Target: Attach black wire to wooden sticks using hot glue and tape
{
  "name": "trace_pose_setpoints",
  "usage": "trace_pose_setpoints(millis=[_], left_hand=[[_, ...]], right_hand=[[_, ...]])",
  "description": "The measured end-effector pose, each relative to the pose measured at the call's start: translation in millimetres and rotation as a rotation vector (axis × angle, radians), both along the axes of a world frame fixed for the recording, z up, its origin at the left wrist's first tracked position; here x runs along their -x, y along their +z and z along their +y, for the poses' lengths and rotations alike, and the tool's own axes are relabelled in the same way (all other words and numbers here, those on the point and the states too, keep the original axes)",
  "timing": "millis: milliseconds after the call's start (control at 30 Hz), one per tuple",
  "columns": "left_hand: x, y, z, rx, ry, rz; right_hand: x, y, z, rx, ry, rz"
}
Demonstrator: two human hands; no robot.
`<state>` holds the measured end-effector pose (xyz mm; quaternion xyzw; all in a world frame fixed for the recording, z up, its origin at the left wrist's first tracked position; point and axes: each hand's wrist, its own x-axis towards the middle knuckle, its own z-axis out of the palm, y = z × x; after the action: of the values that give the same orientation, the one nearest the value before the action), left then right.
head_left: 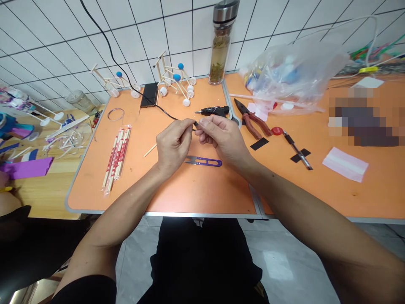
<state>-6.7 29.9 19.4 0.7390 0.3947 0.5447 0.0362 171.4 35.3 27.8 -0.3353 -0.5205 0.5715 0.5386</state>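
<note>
My left hand (pixel 174 143) and my right hand (pixel 223 137) meet over the middle of the orange table, both closed in a pinch. Between their fingertips is a small black piece (pixel 196 124), mostly hidden by the fingers. Below them lie purple thread snips (pixel 205 161). A thin wooden stick (pixel 150 150) shows at the left of my left hand; its other end is hidden. Just beyond my right hand lies a black glue gun (pixel 215 110). A black cable (pixel 166 112) runs behind my left hand.
Stick frames with white wheels (pixel 177 78), a phone (pixel 149 95) and a tea bottle (pixel 220 46) stand along the wall. Wrapped chopsticks (pixel 117 158) lie left. Rightward are pliers (pixel 253 120), black strips (pixel 259 144), a pen (pixel 297 150) and a plastic bag (pixel 294 76). Another person's arm (pixel 11 202) shows far left.
</note>
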Motion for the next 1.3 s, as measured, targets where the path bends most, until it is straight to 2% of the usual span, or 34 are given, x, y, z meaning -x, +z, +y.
trace_pose_setpoints(millis=[167,333,600,933,1100,1300], left_hand=[[1,0.8,-1,-0.029,0.001,0.058],[-1,-0.9,-1,-0.019,-0.017,0.008],[-5,-0.9,-3,0.074,-0.009,-0.078],[-13,-1.3,-8,0.295,-0.103,-0.314],[-12,-1.0,-6,0.263,-0.075,-0.328],[-7,-2.9,-4,0.151,-0.011,-0.194]], right_hand=[[2,0.2,-1,0.009,-0.007,-0.012],[3,-5.7,3,-0.013,-0.023,0.018],[4,-2.6,4,-0.075,-0.071,-0.03],[6,0.7,2,-0.089,-0.078,-0.037],[5,0.2,1,-0.089,-0.087,-0.082],[3,-5.1,5,-0.052,-0.032,-0.022]])
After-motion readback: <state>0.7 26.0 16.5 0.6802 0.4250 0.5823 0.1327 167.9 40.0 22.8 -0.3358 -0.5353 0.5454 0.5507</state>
